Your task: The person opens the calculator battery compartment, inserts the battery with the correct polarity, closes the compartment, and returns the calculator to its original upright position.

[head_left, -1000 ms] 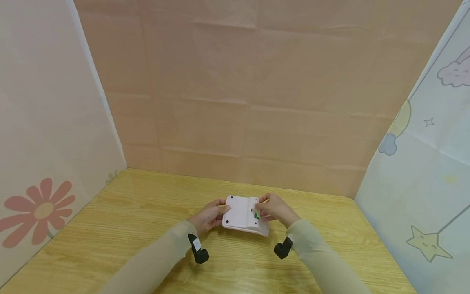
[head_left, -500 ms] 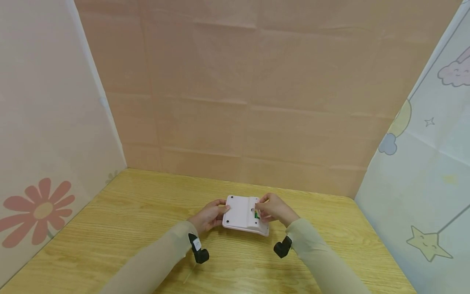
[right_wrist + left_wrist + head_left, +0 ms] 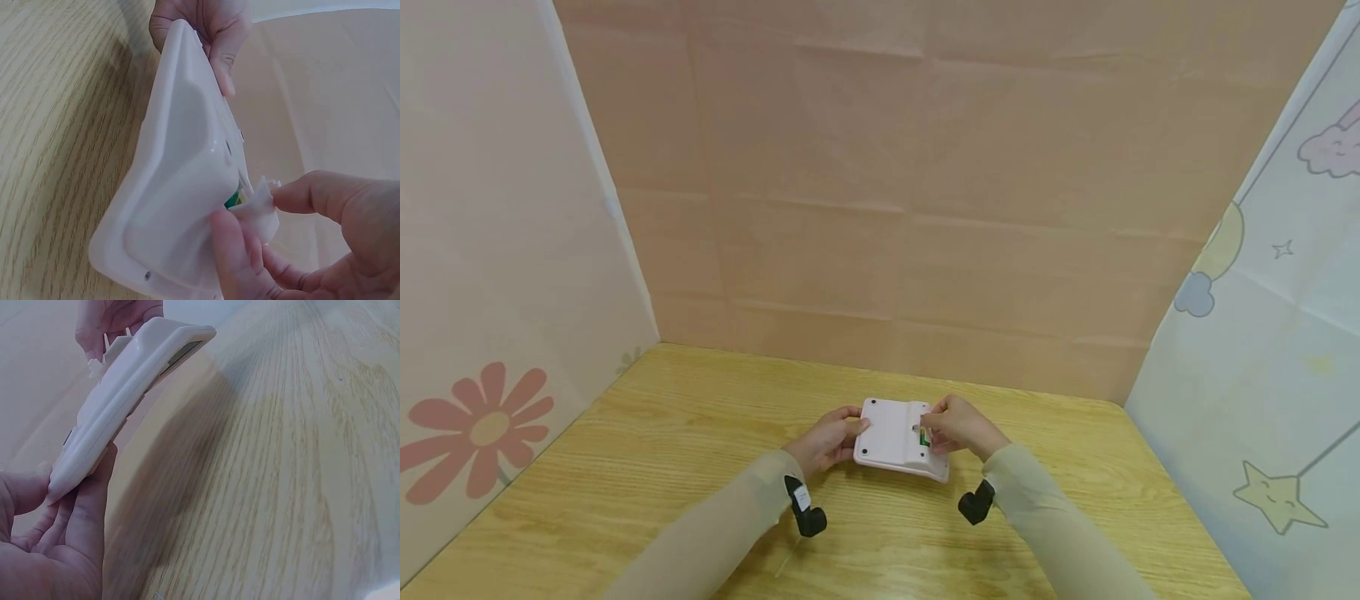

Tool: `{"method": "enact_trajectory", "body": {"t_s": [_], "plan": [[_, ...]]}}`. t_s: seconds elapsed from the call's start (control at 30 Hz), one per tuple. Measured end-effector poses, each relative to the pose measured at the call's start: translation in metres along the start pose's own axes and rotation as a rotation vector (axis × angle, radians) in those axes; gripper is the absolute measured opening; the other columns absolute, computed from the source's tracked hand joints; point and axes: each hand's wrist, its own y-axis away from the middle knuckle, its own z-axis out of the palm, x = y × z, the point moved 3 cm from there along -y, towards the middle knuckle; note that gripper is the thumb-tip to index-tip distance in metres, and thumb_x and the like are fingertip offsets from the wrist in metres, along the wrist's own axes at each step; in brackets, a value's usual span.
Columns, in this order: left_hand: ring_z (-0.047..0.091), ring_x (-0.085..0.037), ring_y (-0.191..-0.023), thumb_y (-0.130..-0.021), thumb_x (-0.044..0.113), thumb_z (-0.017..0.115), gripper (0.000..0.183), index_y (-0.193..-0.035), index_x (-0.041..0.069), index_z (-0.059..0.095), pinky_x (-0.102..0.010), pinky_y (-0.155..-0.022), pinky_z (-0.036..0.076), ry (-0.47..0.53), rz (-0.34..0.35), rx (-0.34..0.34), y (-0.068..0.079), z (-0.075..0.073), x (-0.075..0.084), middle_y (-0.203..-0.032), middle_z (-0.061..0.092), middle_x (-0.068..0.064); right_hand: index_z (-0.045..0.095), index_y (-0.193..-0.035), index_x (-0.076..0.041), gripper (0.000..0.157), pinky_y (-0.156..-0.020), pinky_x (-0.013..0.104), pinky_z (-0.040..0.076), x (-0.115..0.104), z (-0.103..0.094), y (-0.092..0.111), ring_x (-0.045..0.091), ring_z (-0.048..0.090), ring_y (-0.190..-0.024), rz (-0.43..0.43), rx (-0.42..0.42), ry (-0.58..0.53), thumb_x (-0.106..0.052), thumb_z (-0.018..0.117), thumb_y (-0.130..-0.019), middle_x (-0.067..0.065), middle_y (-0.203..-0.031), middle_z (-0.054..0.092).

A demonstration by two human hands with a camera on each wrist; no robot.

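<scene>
A pale pink-white calculator (image 3: 883,433) is held back side up and tilted above the table. My left hand (image 3: 831,437) grips its left end, thumb on the back and fingers underneath. At the raised part on the right, the battery opening shows a green battery (image 3: 924,437). There my right hand (image 3: 966,429) pinches a small white battery cover (image 3: 257,215) between thumb and fingers. The cover stands at an angle to the opening, with small tabs along its edge. In the left wrist view, part of a dark display (image 3: 181,356) shows on the calculator's underside.
A wood-grain table (image 3: 700,500) lies below the hands. A plain tan sheet (image 3: 880,208) hangs behind it, with patterned panels on the left (image 3: 490,250) and right (image 3: 1285,375). Black wrist cameras sit on both sleeves.
My right fingers shift very slightly with the cover at the battery opening, so the visible green patch varies a little. The calculator and my left hand stay in place.
</scene>
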Motion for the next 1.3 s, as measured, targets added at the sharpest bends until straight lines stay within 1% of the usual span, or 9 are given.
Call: {"method": "enact_trajectory", "body": {"t_s": [0.2, 0.37, 0.73, 0.93, 1.17, 1.3], "plan": [[0.066, -0.014, -0.078, -0.1, 0.015, 0.053, 0.029, -0.126, 0.004, 0.049, -0.028, -0.067, 0.055, 0.005, 0.018, -0.016, 0.0009, -0.0012, -0.0005, -0.103, 0.067, -0.01, 0.054, -0.092, -0.002, 0.014, -0.059, 0.026, 0.056, -0.0004, 0.0009, -0.0021, 0.013, 0.055, -0.06, 0.006, 0.0, 0.019, -0.014, 0.063, -0.092, 0.006, -0.076, 0.054], [0.066, -0.014, -0.077, -0.1, 0.015, 0.053, 0.029, -0.127, 0.004, 0.049, -0.027, -0.067, 0.055, 0.006, 0.014, -0.012, 0.0012, -0.0018, -0.0003, -0.102, 0.067, -0.009, 0.057, -0.09, -0.001, 0.013, -0.058, 0.025, 0.056, -0.0023, 0.001, -0.002, 0.011, 0.054, -0.056, 0.004, -0.004, 0.013, -0.013, 0.063, -0.091, 0.005, -0.073, 0.054], [0.066, -0.014, -0.078, -0.1, 0.015, 0.053, 0.029, -0.127, 0.004, 0.049, -0.028, -0.067, 0.055, 0.005, 0.014, -0.019, 0.0022, -0.0003, 0.0005, -0.103, 0.067, -0.01, 0.059, -0.088, -0.001, 0.012, -0.057, 0.024, 0.055, -0.0014, 0.0004, -0.0021, 0.01, 0.054, -0.055, 0.01, -0.009, 0.004, -0.011, 0.065, -0.09, 0.005, -0.073, 0.056], [0.066, -0.014, -0.078, -0.1, 0.015, 0.053, 0.029, -0.126, 0.004, 0.049, -0.028, -0.066, 0.055, 0.002, 0.019, -0.017, 0.0025, -0.0004, 0.0001, -0.103, 0.067, -0.009, 0.059, -0.086, -0.001, 0.012, -0.054, 0.023, 0.055, 0.0005, 0.0018, -0.0034, 0.01, 0.054, -0.055, 0.013, -0.01, -0.002, -0.011, 0.066, -0.09, 0.004, -0.072, 0.055], [0.066, -0.013, -0.077, -0.1, 0.016, 0.053, 0.03, -0.127, 0.003, 0.048, -0.028, -0.066, 0.055, 0.007, 0.027, -0.021, 0.0016, -0.0011, 0.0005, -0.102, 0.067, -0.009, 0.057, -0.086, -0.001, 0.013, -0.053, 0.022, 0.054, 0.0029, 0.0032, -0.0051, 0.009, 0.052, -0.05, 0.007, -0.03, -0.045, -0.007, 0.068, -0.087, 0.004, -0.067, 0.054], [0.066, -0.014, -0.078, -0.1, 0.016, 0.053, 0.031, -0.128, 0.004, 0.048, -0.028, -0.067, 0.055, 0.006, 0.02, -0.021, 0.0014, -0.0012, 0.0004, -0.103, 0.067, -0.009, 0.057, -0.086, -0.002, 0.014, -0.053, 0.023, 0.054, 0.0039, 0.0033, -0.0065, 0.009, 0.052, -0.05, 0.012, -0.031, -0.043, -0.008, 0.069, -0.087, 0.003, -0.066, 0.053]]}}
